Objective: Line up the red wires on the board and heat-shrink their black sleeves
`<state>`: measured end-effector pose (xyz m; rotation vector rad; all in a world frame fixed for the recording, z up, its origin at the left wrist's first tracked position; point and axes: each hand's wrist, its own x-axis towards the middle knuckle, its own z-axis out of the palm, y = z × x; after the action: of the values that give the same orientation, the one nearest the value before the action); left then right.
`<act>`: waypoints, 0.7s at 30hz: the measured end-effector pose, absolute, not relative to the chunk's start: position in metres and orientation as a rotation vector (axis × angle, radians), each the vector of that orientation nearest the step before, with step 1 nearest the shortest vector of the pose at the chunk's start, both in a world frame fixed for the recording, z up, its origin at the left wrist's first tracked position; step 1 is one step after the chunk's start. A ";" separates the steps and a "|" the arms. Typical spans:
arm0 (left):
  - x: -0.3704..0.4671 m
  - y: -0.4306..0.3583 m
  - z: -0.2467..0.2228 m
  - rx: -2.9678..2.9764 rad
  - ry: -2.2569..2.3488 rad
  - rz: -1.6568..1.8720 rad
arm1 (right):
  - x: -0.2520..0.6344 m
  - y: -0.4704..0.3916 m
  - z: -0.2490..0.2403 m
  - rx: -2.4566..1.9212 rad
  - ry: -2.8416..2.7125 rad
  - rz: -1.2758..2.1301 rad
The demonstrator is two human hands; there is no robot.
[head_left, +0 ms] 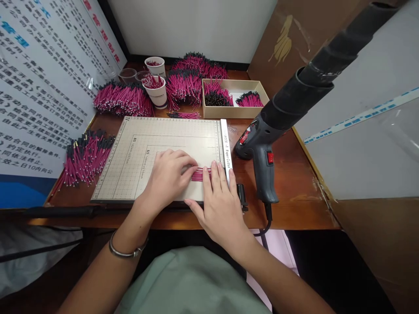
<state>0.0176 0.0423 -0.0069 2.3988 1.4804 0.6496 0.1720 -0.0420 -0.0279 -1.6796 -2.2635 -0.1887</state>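
Observation:
A row of thin pink wires (197, 175) lies side by side on the board of a paper cutter (131, 152), near its white edge strip (226, 148). My right hand (220, 196) rests flat over the wires, fingers outstretched and slightly apart, fingertips close to the strip. At the wires' left end, my left hand (172, 174) has its thumb and index finger pinched together on them. Both hands hide part of the row, so its far ends cannot be made out.
A heat gun (262, 148) stands right of the cutter, black tubes stacked on its nozzle. Bundles of pink wires with black ends (122, 99) lie behind and left. Paper cups (157, 93) and a cardboard box (235, 111) holding more wires stand at the back.

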 end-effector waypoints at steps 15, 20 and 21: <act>0.013 0.043 0.002 2.609 1.308 0.479 | 0.166 -0.044 -0.028 -1.764 -2.252 -0.108; 0.011 0.055 0.007 2.416 1.252 0.372 | 0.169 -0.044 -0.025 -1.743 -2.290 -0.157; 0.010 0.057 0.009 2.395 1.229 0.356 | 0.170 -0.043 -0.025 -1.731 -2.288 -0.192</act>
<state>0.0098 0.0571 0.0085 2.3954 1.2288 0.3563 0.1698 -0.0433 -0.0253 -1.7308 -2.2881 -0.1920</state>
